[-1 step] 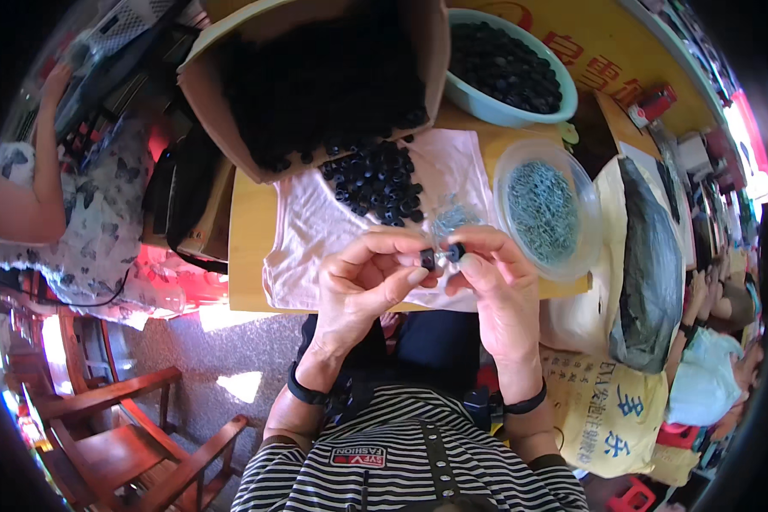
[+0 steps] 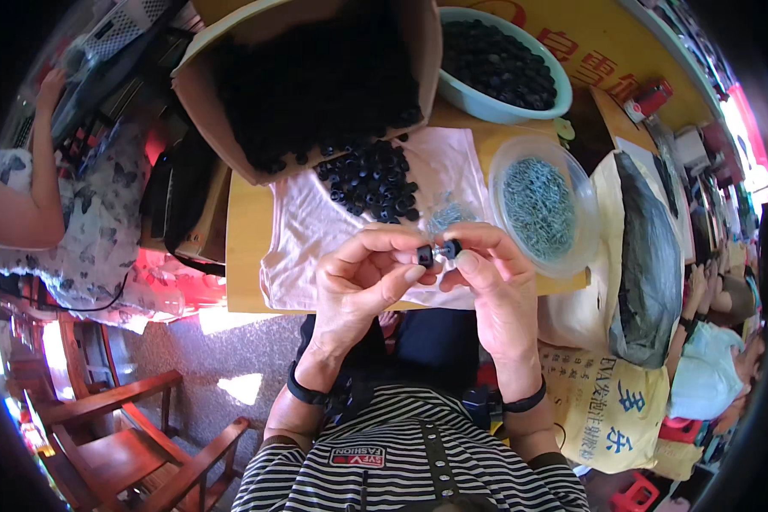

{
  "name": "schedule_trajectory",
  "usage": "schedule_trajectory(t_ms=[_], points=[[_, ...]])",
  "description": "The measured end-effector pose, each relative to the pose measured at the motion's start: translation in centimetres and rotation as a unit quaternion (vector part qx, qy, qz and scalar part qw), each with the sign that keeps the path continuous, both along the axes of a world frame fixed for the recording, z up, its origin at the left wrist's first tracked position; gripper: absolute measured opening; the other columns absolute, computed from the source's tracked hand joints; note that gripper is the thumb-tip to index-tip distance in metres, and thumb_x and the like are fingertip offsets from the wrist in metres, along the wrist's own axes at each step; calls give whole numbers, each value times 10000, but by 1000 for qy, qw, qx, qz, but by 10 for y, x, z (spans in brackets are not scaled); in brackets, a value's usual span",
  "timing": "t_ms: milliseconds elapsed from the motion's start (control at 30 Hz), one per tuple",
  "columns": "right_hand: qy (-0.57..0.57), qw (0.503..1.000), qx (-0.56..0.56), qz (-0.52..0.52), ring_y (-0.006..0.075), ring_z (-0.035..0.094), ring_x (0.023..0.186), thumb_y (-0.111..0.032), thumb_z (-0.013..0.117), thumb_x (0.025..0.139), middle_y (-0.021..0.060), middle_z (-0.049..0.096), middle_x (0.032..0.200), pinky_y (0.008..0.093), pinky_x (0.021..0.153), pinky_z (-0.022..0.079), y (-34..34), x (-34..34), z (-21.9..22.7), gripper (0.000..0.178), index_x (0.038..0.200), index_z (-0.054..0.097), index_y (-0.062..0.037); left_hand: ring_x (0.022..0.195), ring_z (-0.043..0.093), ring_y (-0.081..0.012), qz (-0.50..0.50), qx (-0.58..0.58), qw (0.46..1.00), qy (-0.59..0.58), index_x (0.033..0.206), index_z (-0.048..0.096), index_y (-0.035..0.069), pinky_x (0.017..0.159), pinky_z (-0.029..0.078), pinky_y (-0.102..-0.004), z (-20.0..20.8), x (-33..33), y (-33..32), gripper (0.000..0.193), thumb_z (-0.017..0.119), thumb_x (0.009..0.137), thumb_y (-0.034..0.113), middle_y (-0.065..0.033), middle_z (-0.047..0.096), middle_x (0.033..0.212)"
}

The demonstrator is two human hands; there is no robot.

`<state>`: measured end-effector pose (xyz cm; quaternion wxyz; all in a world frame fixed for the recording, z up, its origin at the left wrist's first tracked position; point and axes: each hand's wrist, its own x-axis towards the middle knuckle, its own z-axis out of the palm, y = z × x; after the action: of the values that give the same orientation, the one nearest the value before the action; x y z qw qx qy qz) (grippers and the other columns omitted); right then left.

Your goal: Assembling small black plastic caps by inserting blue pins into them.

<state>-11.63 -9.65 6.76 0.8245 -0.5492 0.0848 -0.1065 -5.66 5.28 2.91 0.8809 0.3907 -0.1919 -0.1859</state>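
My left hand [image 2: 356, 286] pinches a small black cylindrical cap [image 2: 423, 255] between thumb and fingertips. Facing it, my right hand [image 2: 497, 286] grips another small black round piece [image 2: 452, 247]. A short bright metal shank [image 2: 439, 254] shows between the two pieces; whether it joins them is too small to tell. Both hands are held over the near edge of a pale pink cloth [image 2: 294, 256]. Just beyond the fingers lie a loose heap of black caps [image 2: 369, 179] and a little pile of silvery screws or pins [image 2: 449, 215].
A cardboard box [image 2: 256, 171] of black parts tips toward the cloth. Behind is a pale green basin [image 2: 505, 112] of dark parts; at right, a clear tub [image 2: 582, 235] of silvery screws or pins. Sacks [image 2: 606, 410] stand right, a wooden chair [image 2: 128, 452] left. Other people sit on both sides.
The whole scene has shifted slightly left in the picture. Both hands keep the same pinch on the two black pieces.
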Motion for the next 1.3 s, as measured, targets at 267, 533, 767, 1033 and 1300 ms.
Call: schedule_trajectory(t_ms=[267,533,767,1033,1300], points=[[-5,999,38,7,132,636,904,-117,609,903,87,657,1017,251,723,544,-10,-5,3,219,1092,600,-6,992,618,-197,5,1,1000,-22,1080,580,-50,888,542,-351,-1,-1,-15,277,626,813,-108,-122,571,1110],[13,997,70,15,242,648,982,-128,552,930,200,623,1074,315,718,601,-20,-5,-3,249,1118,553,36,982,625,-197,16,4,999,-31,1073,588,-43,887,540,-348,-1,-2,-20,256,618,825,-100,-119,579,1096],[17,989,142,32,231,653,978,-139,576,924,179,638,1077,312,719,597,-30,-4,-6,250,1113,573,25,939,646,-196,5,16,999,48,1086,583,-40,866,536,-325,8,-5,-24,255,627,836,-64,-129,623,1028],[20,994,108,23,235,658,964,-135,585,918,183,640,1071,297,717,596,-30,-5,-4,261,1118,570,31,922,651,-200,0,-25,999,20,1066,587,-39,859,541,-324,0,-2,-29,240,622,830,-75,-132,622,1032],[17,1000,23,-1,212,672,903,-122,600,908,147,663,1008,289,698,585,-23,-6,3,246,1101,589,29,904,654,-188,10,-28,999,20,1055,601,-35,830,545,-303,0,-5,-25,234,622,828,-87,-122,635,1013]])
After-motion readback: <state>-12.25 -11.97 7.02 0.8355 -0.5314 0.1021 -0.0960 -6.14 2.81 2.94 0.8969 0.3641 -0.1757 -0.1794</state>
